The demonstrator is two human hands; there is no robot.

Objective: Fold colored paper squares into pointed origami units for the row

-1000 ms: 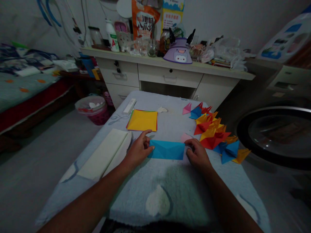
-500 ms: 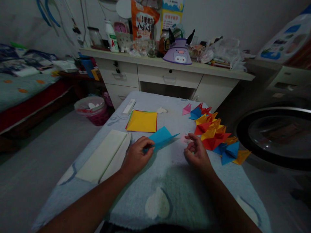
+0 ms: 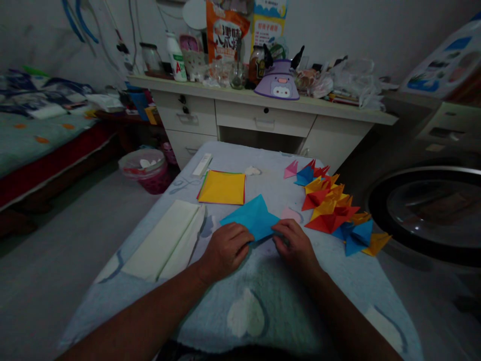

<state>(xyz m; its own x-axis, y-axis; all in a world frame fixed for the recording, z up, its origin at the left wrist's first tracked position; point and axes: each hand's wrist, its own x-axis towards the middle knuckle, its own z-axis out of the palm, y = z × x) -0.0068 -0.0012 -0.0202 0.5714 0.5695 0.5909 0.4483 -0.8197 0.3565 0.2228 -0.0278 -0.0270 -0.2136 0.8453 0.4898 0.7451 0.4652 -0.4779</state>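
Note:
A creased blue sheet of origami paper is held between my two hands, just over the cloth-covered table. My left hand is closed on its near left edge, thumb and fingers pinching it. On the near right edge, my right hand pinches the paper between thumb and fingertips. Just beyond lies a stack of square paper, yellow on top, with other colours showing at its edges. To the right, folded paper pieces in red, orange, yellow, blue and pink form a long cluster.
A pale folded cloth or packet lies on the left of the table. Near the far edge are a small white box and a white scrap. A desk stands behind, a bin at left, a washing machine at right.
My right hand has moved left and taken hold of the blue paper, which it was apart from before. The paper has turned and opened flatter, showing its creased face.

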